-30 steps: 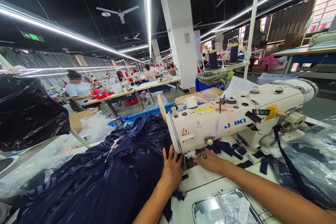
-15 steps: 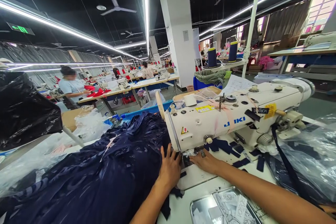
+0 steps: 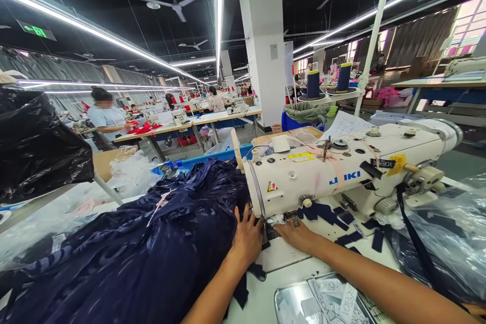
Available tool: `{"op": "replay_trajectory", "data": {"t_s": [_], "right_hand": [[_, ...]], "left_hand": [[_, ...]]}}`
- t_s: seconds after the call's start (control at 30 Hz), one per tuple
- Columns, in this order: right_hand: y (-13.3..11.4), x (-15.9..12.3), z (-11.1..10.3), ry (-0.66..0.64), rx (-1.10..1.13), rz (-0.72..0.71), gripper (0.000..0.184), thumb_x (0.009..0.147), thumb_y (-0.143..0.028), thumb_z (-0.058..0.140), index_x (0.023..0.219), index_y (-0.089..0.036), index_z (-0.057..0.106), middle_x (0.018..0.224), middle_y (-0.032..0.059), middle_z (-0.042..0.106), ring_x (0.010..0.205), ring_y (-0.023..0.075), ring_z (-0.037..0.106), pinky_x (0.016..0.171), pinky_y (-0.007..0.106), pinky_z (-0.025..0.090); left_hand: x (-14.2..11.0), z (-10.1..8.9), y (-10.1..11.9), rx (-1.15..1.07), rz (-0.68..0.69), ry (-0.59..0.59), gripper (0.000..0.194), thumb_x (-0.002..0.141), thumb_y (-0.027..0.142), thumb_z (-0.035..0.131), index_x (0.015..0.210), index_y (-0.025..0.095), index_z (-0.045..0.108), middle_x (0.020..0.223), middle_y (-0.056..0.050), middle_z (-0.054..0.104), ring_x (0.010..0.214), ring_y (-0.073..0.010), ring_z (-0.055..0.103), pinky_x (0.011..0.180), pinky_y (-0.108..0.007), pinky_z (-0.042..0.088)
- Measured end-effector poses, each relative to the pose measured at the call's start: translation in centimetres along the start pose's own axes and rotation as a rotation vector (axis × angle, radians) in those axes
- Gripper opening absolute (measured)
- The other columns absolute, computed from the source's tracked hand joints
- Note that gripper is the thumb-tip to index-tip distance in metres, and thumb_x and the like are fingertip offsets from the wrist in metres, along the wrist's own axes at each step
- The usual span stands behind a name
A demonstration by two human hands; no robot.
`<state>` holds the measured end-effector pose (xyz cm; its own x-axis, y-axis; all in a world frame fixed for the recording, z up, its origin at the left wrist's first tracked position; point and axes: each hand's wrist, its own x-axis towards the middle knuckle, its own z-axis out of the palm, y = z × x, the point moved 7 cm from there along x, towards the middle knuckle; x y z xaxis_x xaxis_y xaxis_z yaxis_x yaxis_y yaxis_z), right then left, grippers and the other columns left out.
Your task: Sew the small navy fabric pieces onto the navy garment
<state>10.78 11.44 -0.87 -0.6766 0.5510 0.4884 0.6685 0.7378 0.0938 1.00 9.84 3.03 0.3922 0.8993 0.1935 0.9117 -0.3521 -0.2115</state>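
My left hand (image 3: 247,237) lies on the edge of a navy garment pile (image 3: 170,243), left of the needle area, with its fingers spread. From the right, my right hand (image 3: 295,235) reaches under the head of a white sewing machine (image 3: 304,177). Its fingers look drawn together beside the presser foot (image 3: 270,232), their tips partly hidden; what they hold cannot be made out. A small dark patch of cloth shows between both hands.
Navy strips (image 3: 349,238) are scattered on the machine bed. A metal tray (image 3: 279,304) of printed labels sits in front. Clear plastic bags (image 3: 455,233) lie at right; a black plastic bag (image 3: 41,147) hangs at left. Another person (image 3: 108,116) works at a far table.
The view has shifted slightly, so the scene sits a little to the right. Both hands remain at the presser foot; the left fingers have barely moved.
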Motion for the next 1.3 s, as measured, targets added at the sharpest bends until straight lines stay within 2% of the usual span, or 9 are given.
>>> {"op": "replay_trajectory", "data": {"t_s": [0.3,0.43,0.5,0.57,0.67,0.8,0.97,1.13,1.3], "right_hand": [[0.3,0.1,0.9,0.038,0.028,0.04,0.03,0.087,-0.012,0.034,0.098,-0.019,0.061,0.078,0.0074,0.065,0.07,0.0227,0.059,0.068,0.038,0.047],[0.5,0.2,0.5,0.051,0.035,0.031,0.036,0.089,-0.013,0.029,0.09,-0.016,0.064,0.076,0.0096,0.065,0.067,0.0226,0.058,0.065,0.038,0.047],[0.5,0.1,0.3,0.041,0.051,0.015,0.036,0.089,-0.014,0.029,0.09,-0.015,0.064,0.077,0.011,0.065,0.067,0.0235,0.059,0.065,0.039,0.047],[0.5,0.0,0.0,0.029,0.065,0.011,0.034,0.089,-0.015,0.03,0.091,-0.014,0.065,0.077,0.0123,0.066,0.069,0.0251,0.059,0.065,0.041,0.047],[0.4,0.1,-0.3,0.02,0.083,0.021,0.034,0.089,-0.015,0.031,0.09,-0.014,0.065,0.08,0.0128,0.066,0.072,0.0252,0.059,0.066,0.04,0.047],[0.1,0.4,-1.5,-0.007,0.1,0.031,0.026,0.084,-0.012,0.039,0.092,-0.014,0.064,0.077,0.0105,0.064,0.071,0.0227,0.057,0.066,0.035,0.046],[0.7,-1.6,-5.9,0.004,0.155,-0.003,0.021,0.081,-0.01,0.043,0.095,-0.014,0.059,0.086,0.0094,0.06,0.081,0.0201,0.053,0.069,0.03,0.042],[3.8,-6.9,-9.7,-0.014,0.058,0.037,0.029,0.088,-0.014,0.034,0.071,-0.017,0.056,0.075,0.0058,0.055,0.07,0.0175,0.049,0.067,0.032,0.036],[6.3,-11.3,-9.9,-0.046,-0.048,0.079,0.029,0.087,-0.009,0.032,0.076,-0.017,0.058,0.076,0.0067,0.055,0.066,0.0169,0.049,0.062,0.03,0.036]], "left_hand": [[-0.3,-1.0,1.0,-0.027,0.019,0.152,0.027,0.074,0.018,0.053,0.1,0.016,0.062,0.107,-0.012,0.059,0.11,-0.0315,0.044,0.097,-0.058,0.022],[-3.4,-4.4,0.2,-0.174,0.141,0.525,0.03,0.076,0.004,0.042,0.096,0.015,0.061,0.099,-0.01,0.062,0.097,-0.0218,0.053,0.085,-0.039,0.043],[-6.0,-6.2,-1.8,-0.179,0.142,0.738,0.032,0.079,0.002,0.037,0.1,0.015,0.058,0.097,-0.009,0.062,0.093,-0.0199,0.054,0.079,-0.036,0.046],[-7.9,-7.1,-4.2,-0.131,0.06,0.812,0.032,0.08,0.001,0.037,0.101,0.015,0.057,0.093,-0.008,0.063,0.087,-0.0193,0.055,0.075,-0.034,0.047],[-8.9,-7.0,-5.3,-0.038,0.081,0.694,0.035,0.081,0.002,0.035,0.106,0.015,0.056,0.092,-0.007,0.063,0.085,-0.0187,0.056,0.074,-0.032,0.046],[-8.6,-6.5,-3.3,0.079,0.188,0.568,0.037,0.08,0.002,0.036,0.106,0.018,0.058,0.105,-0.01,0.06,0.094,-0.0224,0.054,0.08,-0.038,0.042],[-8.0,-6.2,-1.5,0.121,0.232,0.426,0.033,0.075,-0.001,0.037,0.08,0.019,0.062,0.111,-0.008,0.058,0.109,-0.0251,0.046,0.093,-0.046,0.031],[-9.4,-6.6,-0.8,-0.011,0.311,0.187,0.027,0.069,-0.002,0.036,0.062,0.018,0.054,0.063,-0.001,0.057,0.07,-0.0174,0.055,0.086,-0.039,0.038],[-9.8,-5.7,-0.5,-0.017,0.231,-0.016,0.025,0.072,0.0,0.038,0.071,0.017,0.057,0.066,-0.001,0.057,0.057,-0.0163,0.052,0.062,-0.03,0.041]]}}
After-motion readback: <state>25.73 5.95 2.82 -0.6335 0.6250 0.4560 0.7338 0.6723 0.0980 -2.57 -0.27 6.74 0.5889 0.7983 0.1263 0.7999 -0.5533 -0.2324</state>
